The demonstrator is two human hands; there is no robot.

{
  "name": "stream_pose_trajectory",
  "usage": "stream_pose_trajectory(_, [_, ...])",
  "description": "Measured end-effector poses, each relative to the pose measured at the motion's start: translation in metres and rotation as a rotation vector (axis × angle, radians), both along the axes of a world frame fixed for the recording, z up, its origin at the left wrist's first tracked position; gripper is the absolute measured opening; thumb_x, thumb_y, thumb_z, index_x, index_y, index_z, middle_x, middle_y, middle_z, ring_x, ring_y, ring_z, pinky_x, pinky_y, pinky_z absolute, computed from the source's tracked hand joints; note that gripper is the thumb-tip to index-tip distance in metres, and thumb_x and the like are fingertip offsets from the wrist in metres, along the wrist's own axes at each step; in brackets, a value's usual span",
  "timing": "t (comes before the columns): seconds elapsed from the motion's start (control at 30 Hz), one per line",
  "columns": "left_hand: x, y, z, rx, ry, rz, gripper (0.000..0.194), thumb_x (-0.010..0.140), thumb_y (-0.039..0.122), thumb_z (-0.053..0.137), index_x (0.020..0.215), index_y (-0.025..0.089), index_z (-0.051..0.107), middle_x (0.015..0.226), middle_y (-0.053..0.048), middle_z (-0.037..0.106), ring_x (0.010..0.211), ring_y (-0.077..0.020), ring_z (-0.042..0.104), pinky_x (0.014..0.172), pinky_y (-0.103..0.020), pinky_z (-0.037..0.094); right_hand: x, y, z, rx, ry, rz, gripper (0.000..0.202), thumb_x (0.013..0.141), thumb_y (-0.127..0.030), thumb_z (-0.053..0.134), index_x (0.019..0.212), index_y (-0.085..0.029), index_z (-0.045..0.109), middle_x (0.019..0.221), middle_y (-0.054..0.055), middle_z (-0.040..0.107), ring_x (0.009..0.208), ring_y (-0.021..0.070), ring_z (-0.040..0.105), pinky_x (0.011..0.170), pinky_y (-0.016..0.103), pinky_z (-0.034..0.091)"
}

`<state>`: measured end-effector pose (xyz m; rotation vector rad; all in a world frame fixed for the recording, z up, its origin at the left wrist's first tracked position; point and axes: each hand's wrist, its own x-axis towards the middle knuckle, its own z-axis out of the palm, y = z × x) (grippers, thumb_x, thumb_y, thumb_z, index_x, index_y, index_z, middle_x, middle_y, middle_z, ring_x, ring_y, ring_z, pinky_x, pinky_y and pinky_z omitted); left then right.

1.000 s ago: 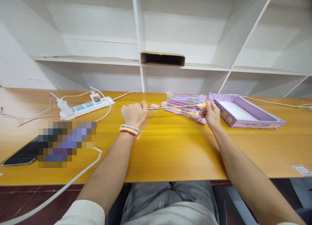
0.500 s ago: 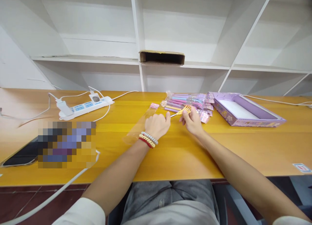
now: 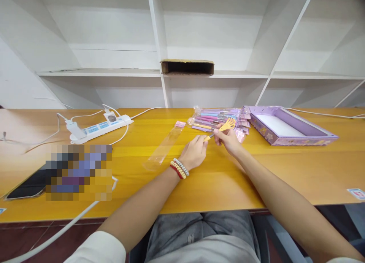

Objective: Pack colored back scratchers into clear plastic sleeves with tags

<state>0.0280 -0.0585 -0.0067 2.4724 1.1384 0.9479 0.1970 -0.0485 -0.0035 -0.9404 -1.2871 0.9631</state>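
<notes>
Above the table both hands grip a yellow back scratcher [image 3: 228,124] with a hand-shaped end and a thin metal rod. My left hand [image 3: 194,152], with beaded bracelets at the wrist, is closed around its yellow handle. My right hand [image 3: 228,139] pinches the rod just below the clawed head, which points up and to the right. An emptied-looking clear plastic sleeve [image 3: 164,147] with a pink top lies flat to the left of my left hand. Behind my hands is a pile of wrapped back scratchers [image 3: 219,114] in pink, purple and blue.
A purple open box [image 3: 302,142] stands at the right. On the left are a white power strip [image 3: 102,129] with cables, a black phone [image 3: 27,183] and a blurred-out patch. A cardboard box [image 3: 187,68] sits on the white shelf [image 3: 114,72] behind.
Both hands have shifted slightly right with the back scratcher. My right hand has moved from its clawed head down to the rod, and my left hand has turned and come nearer.
</notes>
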Motion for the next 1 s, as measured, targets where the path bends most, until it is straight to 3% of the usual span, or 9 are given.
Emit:
stream_pose_trajectory(0.13, [-0.002, 0.001, -0.002, -0.008, 0.028, -0.05, 0.027, 0.091, 0.034, 0.031, 0.102, 0.021, 0.052, 0.098, -0.008, 0.058, 0.087, -0.0206, 0.057, 0.079, -0.035, 0.045, -0.003, 0.001, -0.014, -0.072, -0.316, 0.17, 0.04, 0.07, -0.056, 0.059, 0.062, -0.018, 0.05, 0.043, -0.005, 0.046, 0.041, 0.0086, 0.04, 0.044, 0.023, 0.031])
stream_pose_trajectory(0.2, [-0.002, -0.001, -0.002, -0.028, 0.025, -0.067, 0.027, 0.09, 0.038, 0.035, 0.101, 0.021, 0.052, 0.097, -0.008, 0.058, 0.088, -0.0212, 0.057, 0.079, -0.035, 0.045, -0.008, -0.001, -0.018, -0.096, -0.384, 0.158, 0.047, 0.073, -0.06, 0.053, 0.054, -0.017, 0.051, 0.043, -0.003, 0.045, 0.042, 0.009, 0.04, 0.045, 0.024, 0.032])
stream_pose_trajectory(0.3, [-0.002, -0.003, 0.0, -0.061, 0.022, -0.086, 0.033, 0.087, 0.046, 0.04, 0.101, 0.02, 0.052, 0.098, -0.009, 0.059, 0.09, -0.0218, 0.057, 0.079, -0.035, 0.045, -0.014, -0.003, -0.016, -0.139, -0.367, 0.084, 0.052, 0.077, -0.062, 0.047, 0.053, -0.017, 0.058, 0.046, 0.001, 0.052, 0.045, 0.0103, 0.043, 0.047, 0.024, 0.033])
stream_pose_trajectory(0.4, [-0.001, -0.004, 0.002, -0.106, 0.067, -0.084, 0.044, 0.085, 0.056, 0.037, 0.103, 0.019, 0.053, 0.097, -0.01, 0.062, 0.087, -0.0226, 0.059, 0.074, -0.035, 0.046, -0.017, -0.008, -0.01, -0.144, -0.363, 0.11, 0.054, 0.078, -0.061, 0.045, 0.05, -0.017, 0.058, 0.048, 0.002, 0.054, 0.046, 0.0108, 0.045, 0.048, 0.025, 0.034])
stream_pose_trajectory(0.57, [0.001, -0.004, 0.01, -0.124, 0.285, 0.039, 0.056, 0.081, 0.065, 0.033, 0.108, 0.023, 0.059, 0.088, -0.009, 0.067, 0.082, -0.0259, 0.063, 0.069, -0.034, 0.044, -0.016, -0.013, -0.007, -0.141, -0.39, 0.11, 0.051, 0.078, -0.058, 0.047, 0.051, -0.017, 0.06, 0.045, -0.001, 0.048, 0.045, 0.0096, 0.04, 0.046, 0.025, 0.031])
stream_pose_trajectory(0.7, [0.004, -0.006, 0.015, -0.107, 0.39, 0.104, 0.058, 0.08, 0.067, 0.03, 0.102, 0.027, 0.066, 0.082, -0.008, 0.068, 0.082, -0.0266, 0.064, 0.068, -0.033, 0.044, -0.017, -0.014, -0.009, -0.161, -0.376, 0.096, 0.049, 0.076, -0.056, 0.049, 0.046, -0.018, 0.053, 0.043, -0.002, 0.044, 0.047, 0.0105, 0.04, 0.047, 0.025, 0.032])
stream_pose_trajectory(0.83, [0.006, -0.006, 0.018, -0.121, 0.433, 0.172, 0.061, 0.076, 0.071, 0.034, 0.093, 0.024, 0.07, 0.08, -0.011, 0.068, 0.081, -0.0284, 0.064, 0.066, -0.033, 0.044, -0.018, -0.016, -0.008, -0.123, -0.363, 0.073, 0.048, 0.077, -0.053, 0.049, 0.042, -0.019, 0.046, 0.04, -0.002, 0.037, 0.045, 0.0105, 0.037, 0.046, 0.025, 0.03])
stream_pose_trajectory(1.0, [0.003, -0.001, 0.019, -0.167, 0.453, 0.151, 0.061, 0.072, 0.071, 0.041, 0.084, 0.02, 0.07, 0.079, -0.013, 0.067, 0.08, -0.0286, 0.064, 0.065, -0.032, 0.044, -0.021, -0.023, -0.005, -0.052, -0.376, 0.037, 0.043, 0.078, -0.047, 0.05, 0.045, -0.019, 0.048, 0.044, -0.002, 0.04, 0.046, 0.0103, 0.038, 0.047, 0.025, 0.031])
